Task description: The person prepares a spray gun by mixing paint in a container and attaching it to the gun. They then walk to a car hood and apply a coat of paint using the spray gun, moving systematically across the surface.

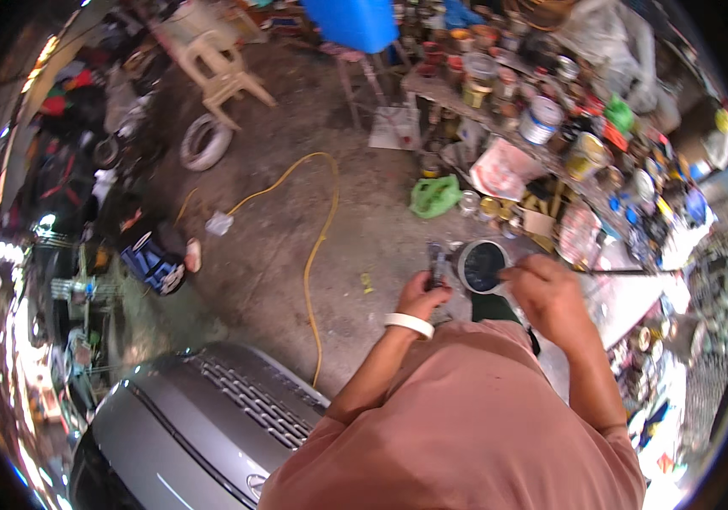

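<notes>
My left hand [422, 293] is closed on a dark, flat, narrow tool [435, 262], perhaps a putty knife, held upright beside a round white-rimmed cup [483, 265] with dark grey contents. My right hand [542, 285] has its fingers curled at the right rim of that cup, gripping it. A white band [409, 325] is round my left wrist. Just beyond the cup, small cans [490, 208] and a green plastic bag [433, 197] sit on the floor.
A cluttered bench [423, 82] holds many cans. A grey car part [151, 425] fills the lower left. A yellow cord [321, 238] crosses the floor. A crouching person [130, 229] is at left, with a tyre [198, 157], plastic chair [219, 68] and blue container [347, 21] farther back.
</notes>
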Available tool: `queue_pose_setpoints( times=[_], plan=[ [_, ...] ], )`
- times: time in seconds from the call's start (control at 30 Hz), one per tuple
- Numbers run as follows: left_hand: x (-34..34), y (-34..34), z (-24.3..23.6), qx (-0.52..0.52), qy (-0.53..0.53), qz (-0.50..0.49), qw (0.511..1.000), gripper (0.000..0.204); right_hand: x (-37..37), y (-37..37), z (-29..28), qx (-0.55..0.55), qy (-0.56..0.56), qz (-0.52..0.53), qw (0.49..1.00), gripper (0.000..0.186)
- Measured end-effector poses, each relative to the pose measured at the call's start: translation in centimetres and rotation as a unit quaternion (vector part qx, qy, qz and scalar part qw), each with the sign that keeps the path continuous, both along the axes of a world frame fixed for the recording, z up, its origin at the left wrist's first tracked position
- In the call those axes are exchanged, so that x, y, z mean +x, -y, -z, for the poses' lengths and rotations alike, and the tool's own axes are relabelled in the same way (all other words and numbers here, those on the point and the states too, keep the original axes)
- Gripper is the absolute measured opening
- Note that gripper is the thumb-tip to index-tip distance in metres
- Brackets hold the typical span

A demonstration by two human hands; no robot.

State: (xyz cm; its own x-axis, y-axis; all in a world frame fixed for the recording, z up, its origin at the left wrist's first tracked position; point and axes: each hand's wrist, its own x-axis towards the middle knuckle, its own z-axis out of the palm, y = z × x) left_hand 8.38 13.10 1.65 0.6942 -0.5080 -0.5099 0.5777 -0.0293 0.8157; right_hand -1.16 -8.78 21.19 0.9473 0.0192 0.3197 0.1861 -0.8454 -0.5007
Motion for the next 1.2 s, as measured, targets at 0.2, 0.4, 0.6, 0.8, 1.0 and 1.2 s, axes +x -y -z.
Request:
queue_pose_setpoints(
  times=[0.2,0.4,0.6,0.8,1.0,1.2],
  plan=[
    [-0.1,-0.5,0.0,-0.015,-0.022,0.004,1.0,0.028,0.9,-1.7,-0.3,0.02,0.027,-0.009,0.999,0.015],
    [0.1,-0.2,-0.8,-0.002,-0.031,0.0,1.0,0.029,1.1,-0.5,0.2,0.027,0.017,0.031,0.999,0.015],
    [0.1,-0.3,0.5,0.007,-0.003,-0.015,1.0,0.027,0.8,0.3,-0.1,-0.003,0.016,0.009,1.0,0.015],
    [0.0,0.2,-0.6,-0.011,-0.017,-0.024,1.0,0.025,0.4,0.8,1.0,0.017,0.02,-0.03,0.999,0.017],
    [-0.1,0.4,-0.7,0.001,-0.018,-0.014,1.0,0.022,0.2,1.3,1.2,0.014,0.029,-0.012,0.999,0.019],
    [-0.3,0.6,-1.2,0.004,-0.009,-0.011,1.0,0.021,-0.1,2.2,1.2,0.0,0.031,0.015,0.999,0.021]
  ],
)
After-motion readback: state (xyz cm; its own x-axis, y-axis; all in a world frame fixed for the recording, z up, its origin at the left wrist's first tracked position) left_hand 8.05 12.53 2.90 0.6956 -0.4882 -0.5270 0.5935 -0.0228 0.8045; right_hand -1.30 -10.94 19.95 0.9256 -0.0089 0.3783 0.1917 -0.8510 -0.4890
